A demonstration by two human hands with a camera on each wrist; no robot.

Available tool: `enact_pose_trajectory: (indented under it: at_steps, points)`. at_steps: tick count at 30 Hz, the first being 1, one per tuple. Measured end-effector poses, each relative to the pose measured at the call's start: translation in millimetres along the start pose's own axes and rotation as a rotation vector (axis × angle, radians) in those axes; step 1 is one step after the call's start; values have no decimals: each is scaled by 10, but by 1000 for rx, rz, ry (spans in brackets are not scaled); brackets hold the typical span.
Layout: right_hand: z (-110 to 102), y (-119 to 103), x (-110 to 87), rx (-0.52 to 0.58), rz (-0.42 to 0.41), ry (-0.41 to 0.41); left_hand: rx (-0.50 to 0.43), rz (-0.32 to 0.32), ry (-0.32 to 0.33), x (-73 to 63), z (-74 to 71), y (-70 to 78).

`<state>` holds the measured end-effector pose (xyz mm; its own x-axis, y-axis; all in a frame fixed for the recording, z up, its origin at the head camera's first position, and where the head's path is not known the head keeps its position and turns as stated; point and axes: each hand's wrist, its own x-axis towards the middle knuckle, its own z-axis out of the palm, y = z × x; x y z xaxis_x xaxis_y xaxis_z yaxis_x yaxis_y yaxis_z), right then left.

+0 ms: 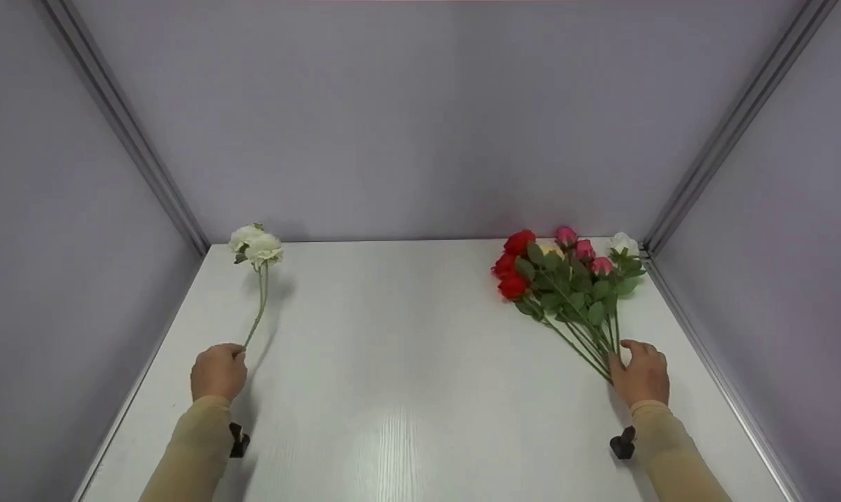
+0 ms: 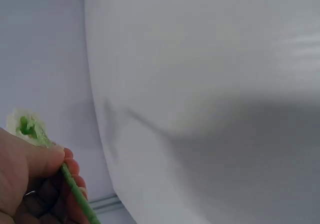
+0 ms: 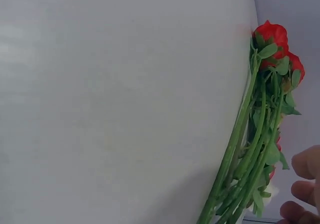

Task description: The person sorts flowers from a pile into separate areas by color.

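On the left, my left hand (image 1: 218, 373) pinches the green stem of a white flower (image 1: 263, 249) between thumb and fingers. Its two pale blooms point toward the back wall, and a shadow falls on the table beside it. The left wrist view shows the stem (image 2: 79, 196) crossing the fingers. My right hand (image 1: 641, 374) is at the lower stems of a flower bundle lying at the right, with thumb and fingers spread apart. Red roses (image 1: 513, 284), pink roses (image 1: 584, 249) and a white flower (image 1: 623, 243) top the bundle. In the right wrist view loosely bent fingers (image 3: 306, 164) show beside the stems (image 3: 235, 154).
A white table (image 1: 392, 335) spans the space between the hands. Grey panels enclose it at the back (image 1: 392, 125) and both sides, with metal strips (image 1: 734, 118) at the corners. Black wrist devices (image 1: 623, 443) sit by the sleeves.
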<state>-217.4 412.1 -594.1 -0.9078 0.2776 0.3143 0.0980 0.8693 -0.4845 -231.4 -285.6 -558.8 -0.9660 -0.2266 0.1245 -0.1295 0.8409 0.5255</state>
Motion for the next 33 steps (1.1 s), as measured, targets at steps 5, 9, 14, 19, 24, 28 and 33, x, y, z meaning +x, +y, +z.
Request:
enact_pose_trajectory:
  at_steps: [5,9,14,19,24,28,33]
  points:
    - [22,69,-17,-18,54,-90,80,-30,-62,50,-54,-211]
    - [48,95,-39,-10,93,-126,122,-80,-111,98,-82,-374]
    - [75,97,-62,-1,140,-170,151,-161,-158,113,-56,-562]
    - [114,106,-67,11,161,-188,156,-189,-165,89,-7,-637]
    - [147,124,-50,29,183,-199,173,-203,-166,129,14,-611]
    - [172,134,-36,28,188,-212,190,-214,-177,156,23,-592]
    - [195,132,-21,25,167,-198,200,-203,-208,164,40,-596]
